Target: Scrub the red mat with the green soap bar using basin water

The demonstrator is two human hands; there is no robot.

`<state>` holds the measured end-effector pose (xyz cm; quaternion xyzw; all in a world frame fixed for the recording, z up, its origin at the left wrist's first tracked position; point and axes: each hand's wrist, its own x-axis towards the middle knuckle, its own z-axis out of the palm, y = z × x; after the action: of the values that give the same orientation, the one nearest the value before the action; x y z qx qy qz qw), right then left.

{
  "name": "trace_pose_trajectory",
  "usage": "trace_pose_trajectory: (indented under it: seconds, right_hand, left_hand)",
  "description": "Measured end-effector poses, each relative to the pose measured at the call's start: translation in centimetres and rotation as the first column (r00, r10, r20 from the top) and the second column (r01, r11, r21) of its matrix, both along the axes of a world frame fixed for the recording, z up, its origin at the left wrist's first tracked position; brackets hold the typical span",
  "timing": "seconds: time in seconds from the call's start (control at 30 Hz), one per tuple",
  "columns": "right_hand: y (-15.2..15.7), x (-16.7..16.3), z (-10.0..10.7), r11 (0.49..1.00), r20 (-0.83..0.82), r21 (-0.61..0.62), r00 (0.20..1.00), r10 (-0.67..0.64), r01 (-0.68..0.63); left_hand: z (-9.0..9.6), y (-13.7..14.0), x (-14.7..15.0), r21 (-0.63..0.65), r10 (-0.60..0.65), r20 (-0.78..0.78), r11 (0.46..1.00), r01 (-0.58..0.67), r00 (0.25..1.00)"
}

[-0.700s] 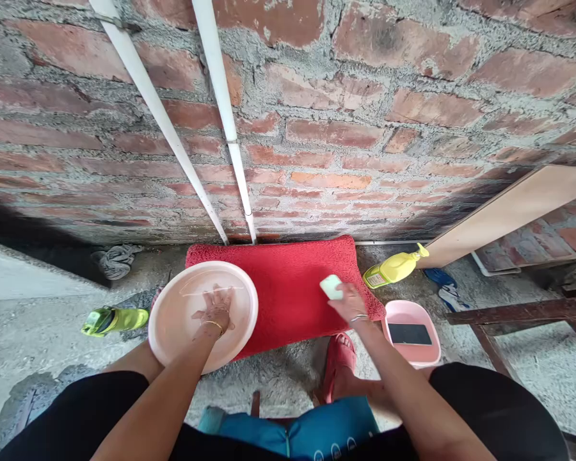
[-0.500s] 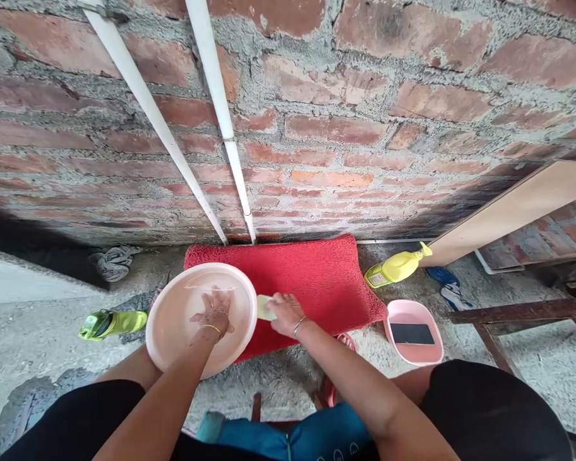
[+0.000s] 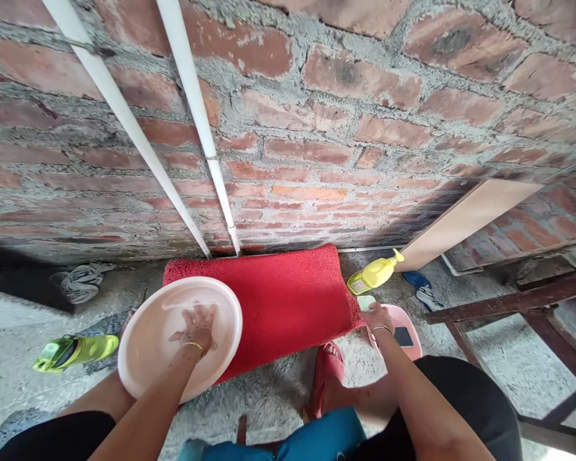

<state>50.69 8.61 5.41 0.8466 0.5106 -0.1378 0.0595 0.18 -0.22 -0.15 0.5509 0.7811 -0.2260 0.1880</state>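
Head view, looking down at a person crouched before a brick wall (image 3: 365,128). The left hand (image 3: 195,328) lies inside a wide, shallow pink basin (image 3: 144,346), its fingers (image 3: 192,316) spread apart and laid flat on the basin's inner floor, palm down; it grips nothing. A thin bangle circles the wrist. The basin rests partly on the near left corner of a red mat (image 3: 283,298) and partly on the concrete floor (image 3: 269,397); whether it holds water cannot be told from the picture, and no object is seen inside other than the hand.

The right hand (image 3: 377,317) is just beyond the mat's right edge, above the rim of a small pink tub (image 3: 410,346). Its fingers are curled around a pale green bar of soap (image 3: 366,302), of which only the far end shows past the knuckles. The tub contains a dark, flat rectangular object (image 3: 403,336), partly hidden by the wrist. A yellow spray bottle (image 3: 372,275) lies on its side just beyond the soap, nozzle pointing right.

Left of the basin, a green bottle (image 3: 74,351) lies on the floor, and a grey rag (image 3: 79,282) sits near the wall's foot. Two white pipes (image 3: 192,109) run down the wall to the mat's far edge.
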Motion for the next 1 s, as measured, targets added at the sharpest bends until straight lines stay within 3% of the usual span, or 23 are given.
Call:
trace_pose_trajectory:
  seconds: [0.07,0.1,0.2,0.27,0.37,0.43,0.5,0.53,0.6,0.7,0.83,0.93,1.0]
  right_hand:
    - [0.1,-0.8,-0.4,0.999,-0.019,0.033,1.0,0.007,-0.007]
    - [0.4,-2.3,-0.7,0.996,-0.057,0.066,0.996,0.071,-0.068]
    - [0.9,-10.3,-1.3,0.94,-0.191,0.166,0.926,0.326,-0.297]
    - [0.8,-17.1,-1.5,0.875,-0.249,0.189,0.84,0.481,-0.445]
    - [0.3,-26.1,-1.6,0.711,-0.286,0.145,0.658,0.696,-0.688]
    - [0.2,-29.8,-1.8,0.603,-0.298,0.115,0.552,0.779,-0.789]
    - [0.5,-31.2,-2.3,0.54,-0.305,0.096,0.492,0.815,-0.836]
    - [0.9,-31.0,-2.5,0.533,-0.309,0.089,0.485,0.818,-0.842]
    - [1.9,-28.7,-2.8,0.57,-0.306,0.082,0.523,0.795,-0.818]
    - [3.7,-21.8,-3.0,0.714,-0.287,0.085,0.669,0.685,-0.695]
    - [4.7,-9.8,-2.9,0.921,-0.271,0.089,0.881,0.388,-0.378]
    - [4.2,-2.7,-2.5,0.993,-0.183,0.041,0.976,0.12,-0.114]
    - [3.8,-0.4,-2.3,0.996,-0.113,0.03,0.991,-0.075,0.079]
  left_hand:
    - [0.3,0.1,0.1,-0.021,-0.001,0.014,1.0,0.002,1.0]
    - [0.4,0.1,0.1,-0.034,0.0,0.018,0.999,0.0,1.0]
    - [0.5,0.2,0.0,-0.055,0.001,0.009,0.999,0.0,1.0]
    - [0.4,0.1,-0.1,-0.055,-0.008,-0.001,0.998,0.008,1.0]
    - [0.4,0.0,-0.2,-0.064,-0.014,0.009,0.998,0.015,1.0]
    - [0.5,0.0,-0.2,-0.069,-0.005,0.009,0.998,0.006,1.0]
    - [0.5,0.1,-0.2,-0.075,0.007,0.003,0.997,-0.007,1.0]
    - [0.5,0.1,-0.2,-0.079,0.011,0.003,0.997,-0.011,1.0]
    - [0.4,0.1,-0.2,-0.081,0.011,0.01,0.997,-0.01,1.0]
    - [-0.1,0.0,-0.4,-0.069,0.007,0.023,0.998,-0.006,1.0]
    - [-0.7,0.0,-0.7,-0.067,0.011,0.023,0.998,-0.01,1.0]
    - [-0.8,0.1,-0.7,-0.073,0.018,0.028,0.997,-0.016,0.999]
    - [-0.7,0.1,-0.6,-0.06,0.014,0.024,0.998,-0.012,1.0]
